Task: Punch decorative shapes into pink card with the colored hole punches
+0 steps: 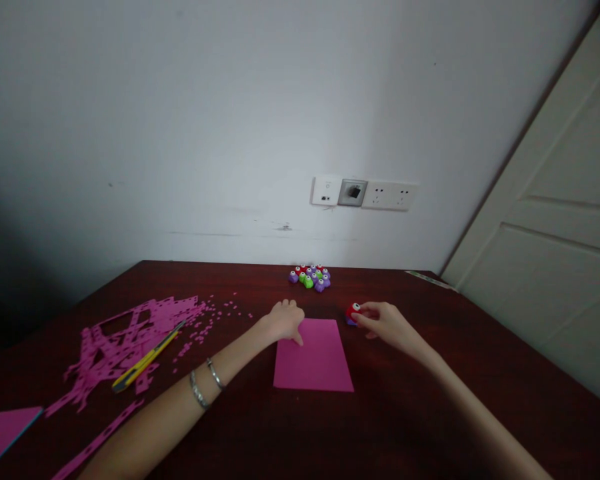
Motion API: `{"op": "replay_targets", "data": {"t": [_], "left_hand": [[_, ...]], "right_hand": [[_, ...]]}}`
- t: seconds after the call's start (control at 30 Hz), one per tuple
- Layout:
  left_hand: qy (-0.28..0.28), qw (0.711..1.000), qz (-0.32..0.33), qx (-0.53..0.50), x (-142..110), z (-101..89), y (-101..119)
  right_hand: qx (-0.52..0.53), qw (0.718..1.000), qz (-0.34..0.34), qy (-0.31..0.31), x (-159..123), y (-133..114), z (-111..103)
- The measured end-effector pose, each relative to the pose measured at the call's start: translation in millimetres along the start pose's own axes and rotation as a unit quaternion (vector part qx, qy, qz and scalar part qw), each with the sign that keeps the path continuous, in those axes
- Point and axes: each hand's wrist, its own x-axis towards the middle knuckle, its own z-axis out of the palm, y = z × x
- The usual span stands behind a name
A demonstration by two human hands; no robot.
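A sheet of pink paper (316,363) lies flat on the dark red-brown table. My left hand (285,322) holds the sheet at its far left corner, thumb on top and fingers curled by the edge; whether the fingers reach under is hidden. Just right of the sheet, my right hand (383,323) is closed on a small craft punch (352,313) with a red top, a white eye-like button and a purple base. The punch sits at or close to the tabletop, apart from the paper.
Several red, green and purple punches (308,281) cluster near the wall. To the left lie a heap of punched pink paper strips (145,333), tiny pink cut-outs (200,333), a yellow utility knife (150,359) and another pink sheet (5,433). A thin strip (430,280) lies far right.
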Motion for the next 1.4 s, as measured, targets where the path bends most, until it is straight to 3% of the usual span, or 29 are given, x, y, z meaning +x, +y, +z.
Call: {"op": "replay_targets", "data": {"t": [0.23, 0.53, 0.7, 0.93, 1.1, 1.23, 1.4], "left_hand": [[0.026, 1.000, 0.009, -0.012, 6, 6.5, -8], [0.037, 0.998, 0.038, -0.023, 14, 13.9, -14], [0.047, 0.993, 0.071, -0.081, 19, 12.2, -29], [0.036, 0.961, 0.128, -0.243, 31, 9.7, -53], [0.024, 0.933, 0.153, -0.325, 39, 16.4, -62], [0.014, 0.916, 0.160, -0.368, 43, 20.3, -70], [0.009, 0.909, 0.162, -0.385, 47, 23.6, -76]], "right_hand": [[0.009, 1.000, 0.006, -0.016, -1, 15, 14], [-0.009, 0.999, -0.010, 0.031, -6, 31, 22], [-0.005, 0.999, -0.024, 0.037, -9, 31, 23], [-0.050, 0.997, -0.037, 0.044, -12, 25, 25], [-0.099, 0.988, -0.096, 0.072, -13, 24, 28], [-0.056, 0.994, -0.076, 0.050, -12, 28, 32], [-0.001, 0.996, -0.064, 0.067, -10, 34, 36]]}}
